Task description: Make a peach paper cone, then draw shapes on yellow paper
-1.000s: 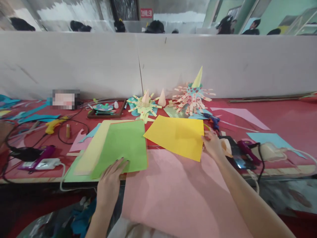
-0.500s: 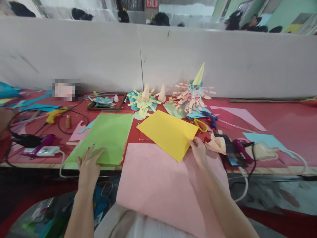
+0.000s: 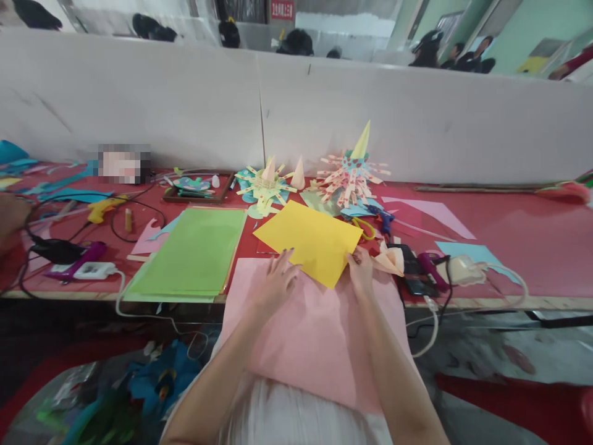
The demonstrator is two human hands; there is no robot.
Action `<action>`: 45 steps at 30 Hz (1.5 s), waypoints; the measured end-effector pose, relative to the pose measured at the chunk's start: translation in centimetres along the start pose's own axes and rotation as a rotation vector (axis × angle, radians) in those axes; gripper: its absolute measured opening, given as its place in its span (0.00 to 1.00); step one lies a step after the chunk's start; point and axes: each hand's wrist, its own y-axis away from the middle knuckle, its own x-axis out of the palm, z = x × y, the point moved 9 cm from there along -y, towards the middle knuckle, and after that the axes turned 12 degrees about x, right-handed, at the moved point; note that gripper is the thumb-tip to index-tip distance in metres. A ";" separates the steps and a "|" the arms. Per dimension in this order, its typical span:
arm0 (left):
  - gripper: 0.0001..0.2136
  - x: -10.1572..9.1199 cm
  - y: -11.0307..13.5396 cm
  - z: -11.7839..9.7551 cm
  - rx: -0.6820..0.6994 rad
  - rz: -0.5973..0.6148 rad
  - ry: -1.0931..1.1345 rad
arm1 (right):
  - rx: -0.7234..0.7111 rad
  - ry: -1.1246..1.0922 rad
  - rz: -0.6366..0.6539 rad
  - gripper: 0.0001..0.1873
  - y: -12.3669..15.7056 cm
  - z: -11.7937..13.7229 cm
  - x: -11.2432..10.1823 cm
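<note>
A yellow sheet of paper (image 3: 310, 238) lies at an angle over the top of a large pink sheet (image 3: 301, 327), which hangs past the table edge onto my lap. My right hand (image 3: 360, 269) pinches the yellow sheet by its right-hand corner. At its lower left edge is my left hand (image 3: 277, 281), fingers stretched out and touching or just over the paper. To the left sits a stack of green sheets (image 3: 194, 253). Beside my right hand is a folded peach paper piece (image 3: 390, 259).
Spiky paper models (image 3: 266, 185) and a pink paper cone (image 3: 299, 173) stand at the back. Yellow-handled scissors (image 3: 365, 227) and a blue glue gun (image 3: 382, 219) lie behind the yellow sheet. Power strips with cables (image 3: 466, 270) flank the work area. A yellow glue gun (image 3: 104, 210) is at left.
My left hand has left the green stack and moved right to the yellow sheet. My right hand still holds the yellow sheet. The head view has shifted slightly.
</note>
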 end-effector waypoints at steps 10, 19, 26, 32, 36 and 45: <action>0.17 2.3 -0.5 -0.2 0.066 0.082 0.048 | 0.023 -0.095 -0.038 0.22 -0.5 -0.6 -0.5; 0.17 2.7 -0.7 -0.1 0.126 0.112 0.017 | 0.029 -0.101 0.001 0.26 0.1 0.1 -0.1; 0.18 3.1 -0.7 0.4 0.165 0.131 -0.004 | 0.027 0.037 -0.065 0.24 0.8 0.6 -0.6; 0.15 2.7 -0.6 0.5 0.171 0.108 0.059 | 0.059 0.006 -0.078 0.21 0.6 0.1 -0.9; 0.22 2.5 -0.4 0.9 0.144 0.085 0.102 | 0.125 -0.062 -0.077 0.21 0.7 -0.4 -1.1; 0.31 1.9 -0.8 2.9 0.016 0.086 -0.042 | 0.263 -0.153 0.203 0.14 1.6 0.1 0.6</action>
